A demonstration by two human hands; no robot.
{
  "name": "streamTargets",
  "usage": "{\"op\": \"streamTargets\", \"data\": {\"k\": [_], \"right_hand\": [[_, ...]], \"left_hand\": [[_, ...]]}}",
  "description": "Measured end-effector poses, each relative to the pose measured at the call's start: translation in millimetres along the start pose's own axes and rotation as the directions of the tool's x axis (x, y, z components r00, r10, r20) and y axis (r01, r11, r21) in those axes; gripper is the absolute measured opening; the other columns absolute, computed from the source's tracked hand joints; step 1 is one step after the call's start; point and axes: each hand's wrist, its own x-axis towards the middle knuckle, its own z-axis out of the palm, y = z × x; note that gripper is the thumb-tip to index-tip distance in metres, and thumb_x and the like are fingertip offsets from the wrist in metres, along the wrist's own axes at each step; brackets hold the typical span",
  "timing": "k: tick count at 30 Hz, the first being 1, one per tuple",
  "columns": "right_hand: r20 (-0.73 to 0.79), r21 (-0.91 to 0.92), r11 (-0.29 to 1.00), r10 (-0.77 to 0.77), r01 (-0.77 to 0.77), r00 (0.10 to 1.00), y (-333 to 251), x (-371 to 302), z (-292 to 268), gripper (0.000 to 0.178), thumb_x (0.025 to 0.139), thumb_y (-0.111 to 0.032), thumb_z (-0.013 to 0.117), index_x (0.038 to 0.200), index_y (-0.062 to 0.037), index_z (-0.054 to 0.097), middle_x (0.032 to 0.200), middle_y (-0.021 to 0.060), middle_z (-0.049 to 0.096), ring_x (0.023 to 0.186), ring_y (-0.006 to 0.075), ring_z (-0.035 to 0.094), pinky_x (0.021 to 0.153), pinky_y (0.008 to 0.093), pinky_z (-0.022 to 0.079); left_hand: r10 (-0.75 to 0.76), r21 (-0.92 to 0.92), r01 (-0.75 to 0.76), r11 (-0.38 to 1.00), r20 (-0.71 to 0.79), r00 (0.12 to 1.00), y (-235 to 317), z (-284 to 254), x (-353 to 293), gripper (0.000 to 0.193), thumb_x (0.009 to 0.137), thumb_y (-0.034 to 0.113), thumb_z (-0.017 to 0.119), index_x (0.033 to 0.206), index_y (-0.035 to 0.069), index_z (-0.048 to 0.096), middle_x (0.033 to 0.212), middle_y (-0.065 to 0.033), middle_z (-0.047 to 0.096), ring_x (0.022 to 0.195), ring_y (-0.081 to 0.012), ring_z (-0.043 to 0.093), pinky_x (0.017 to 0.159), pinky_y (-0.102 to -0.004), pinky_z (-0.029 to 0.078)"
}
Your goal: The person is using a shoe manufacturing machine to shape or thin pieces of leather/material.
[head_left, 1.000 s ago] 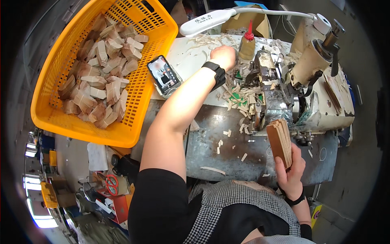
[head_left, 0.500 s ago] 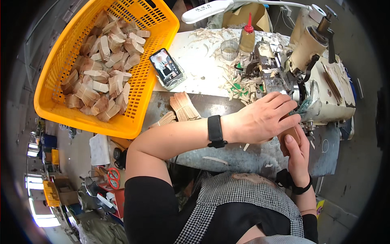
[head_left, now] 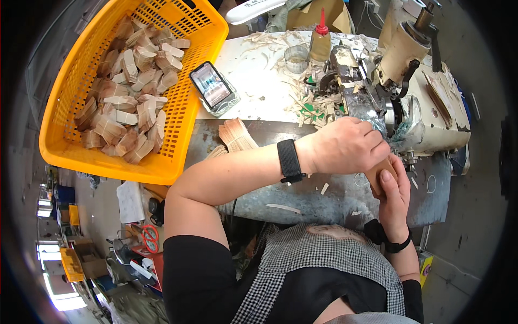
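Observation:
My right hand (head_left: 396, 189) is closed round a brown stack of what looks like leather pieces (head_left: 379, 177), thumb along its near side. Just left of the stack's upper end is my left hand (head_left: 348, 146), reaching across from the left with its fingers curled. Its fingertips face away, so whatever they pinch is hidden. Both hands are at the front of a cream-coloured machine (head_left: 393, 73) with a metal head and a lever. Pale bundles of cut strips (head_left: 236, 135) lie on the metal worktop beyond my left forearm.
A yellow perforated basket (head_left: 174, 156) full of bundled pale pieces stands at the left. Beside it a phone (head_left: 211, 85) rests on the white board. Offcuts (head_left: 310, 110), a clear cup (head_left: 296, 59) and a red-tipped bottle (head_left: 320, 43) are near the machine.
The fingers of my left hand have curled in from a more stretched pose over the brown stack. My right hand still grips the stack. The whole view has shifted slightly.

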Motion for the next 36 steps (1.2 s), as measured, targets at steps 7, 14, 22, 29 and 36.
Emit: {"op": "streamTargets", "data": {"k": [7, 14, 22, 29, 36], "right_hand": [[0.050, 0.081, 0.985, 0.152, -0.155, 0.987, 12, 2, -3, 0.030, 0.096, -0.025, 0.055, 0.115, -0.0023, 0.049, 0.083, -0.0030, 0.053, 0.064, 0.0012, 0.043, 0.053, 0.0166, 0.033], [0.052, 0.066, 0.994, 0.082, -0.086, 0.995, 13, 7, -1, 0.028, 0.096, -0.024, 0.057, 0.112, -0.0029, 0.049, 0.083, -0.0026, 0.053, 0.062, 0.0009, 0.042, 0.052, 0.0160, 0.032], [0.050, 0.132, 0.981, 0.135, -0.141, 0.990, 11, 4, -4, 0.027, 0.095, -0.021, 0.060, 0.111, -0.0024, 0.050, 0.089, -0.0018, 0.056, 0.070, 0.0014, 0.048, 0.057, 0.0173, 0.038], [0.039, 0.121, 0.982, 0.142, -0.146, 0.989, 13, 7, 1, 0.031, 0.094, -0.018, 0.062, 0.115, 0.0007, 0.050, 0.098, 0.0003, 0.057, 0.084, 0.0031, 0.052, 0.068, 0.0194, 0.044], [0.060, 0.164, 0.966, 0.194, -0.201, 0.979, 8, 18, -3, 0.029, 0.093, -0.021, 0.064, 0.109, 0.0003, 0.052, 0.088, -0.0010, 0.057, 0.073, 0.0022, 0.051, 0.060, 0.0179, 0.041]], "left_hand": [[0.089, 0.053, -0.092, 0.994, 0.055, 0.994, -9, 11, -9, 0.018, 0.073, 0.014, 0.060, 0.088, 0.004, 0.059, 0.090, -0.0067, 0.063, 0.086, -0.0195, 0.062, 0.075, -0.0287, 0.052], [0.074, 0.089, -0.073, 0.993, -0.002, 0.997, -12, 8, -10, 0.019, 0.072, 0.013, 0.060, 0.089, 0.004, 0.060, 0.094, -0.0075, 0.063, 0.090, -0.0202, 0.060, 0.078, -0.0300, 0.051], [0.110, 0.069, -0.111, 0.991, 0.021, 0.994, -14, 8, -9, 0.027, 0.070, 0.014, 0.061, 0.094, 0.002, 0.062, 0.095, -0.0070, 0.063, 0.090, -0.0194, 0.060, 0.075, -0.0294, 0.050], [0.119, 0.120, -0.122, 0.985, 0.033, 0.992, -15, 0, -8, 0.032, 0.068, 0.013, 0.061, 0.098, 0.001, 0.063, 0.101, -0.0092, 0.065, 0.088, -0.0206, 0.062, 0.073, -0.0303, 0.051], [0.054, 0.062, -0.059, 0.996, 0.079, 0.995, -22, -3, 3, 0.032, 0.068, 0.012, 0.060, 0.097, 0.002, 0.063, 0.103, -0.0091, 0.065, 0.088, -0.0224, 0.061, 0.076, -0.0322, 0.052]]}}
